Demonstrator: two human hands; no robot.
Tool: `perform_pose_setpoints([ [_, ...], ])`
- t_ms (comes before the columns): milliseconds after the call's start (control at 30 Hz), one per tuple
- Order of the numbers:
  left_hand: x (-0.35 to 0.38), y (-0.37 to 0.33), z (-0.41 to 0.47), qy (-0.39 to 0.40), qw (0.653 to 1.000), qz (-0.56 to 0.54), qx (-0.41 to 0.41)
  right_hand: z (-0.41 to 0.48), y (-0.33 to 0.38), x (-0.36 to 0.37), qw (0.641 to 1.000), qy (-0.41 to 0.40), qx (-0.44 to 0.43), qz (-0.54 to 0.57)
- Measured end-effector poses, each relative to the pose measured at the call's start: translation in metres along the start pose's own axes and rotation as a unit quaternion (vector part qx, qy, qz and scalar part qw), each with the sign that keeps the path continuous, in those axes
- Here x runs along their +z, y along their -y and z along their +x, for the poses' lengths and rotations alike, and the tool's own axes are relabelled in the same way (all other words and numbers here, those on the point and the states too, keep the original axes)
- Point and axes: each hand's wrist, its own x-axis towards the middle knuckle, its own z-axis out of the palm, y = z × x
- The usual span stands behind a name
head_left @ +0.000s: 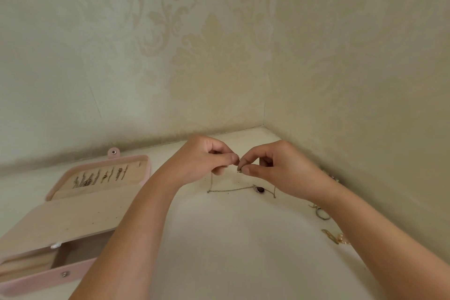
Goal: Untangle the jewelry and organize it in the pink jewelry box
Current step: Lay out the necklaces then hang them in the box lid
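Note:
A thin chain necklace (231, 189) with a dark oval pendant (260, 189) hangs in a loop down to the white table. My left hand (207, 158) pinches one end of it and my right hand (275, 168) pinches the other; the fingertips meet at the clasp above the table. The pink jewelry box (146, 168) lies open at the left. Its lid holds several chains hung side by side, and a beige flap covers part of the base.
More jewelry lies at the right by the wall: a small greenish piece (321, 213) and a gold chain piece (332, 236) beside my right forearm. Patterned walls meet in a corner just behind my hands.

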Motion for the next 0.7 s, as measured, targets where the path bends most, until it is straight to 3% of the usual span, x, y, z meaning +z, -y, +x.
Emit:
perform_pose_setpoints([
  [100,0.0039,-0.0033,-0.0014,0.035,0.999,-0.019,-0.018,0.0001,0.0013,0.0006,1.000,0.002,-0.005,-0.009],
  [267,-0.0013,-0.0057,-0.0037,0.016,1.000,0.007,-0.015,-0.0003,0.0020,-0.0015,1.000,-0.002,-0.010,-0.004],
  [567,0.0005,-0.0028,-0.0016,0.038,0.994,-0.102,-0.014,0.0015,0.0014,-0.0090,0.999,-0.033,-0.016,0.019],
  [700,0.0001,-0.0060,-0.0034,0.055,0.993,-0.101,-0.024,0.0006,0.0015,-0.0081,0.998,-0.053,-0.016,0.001],
])
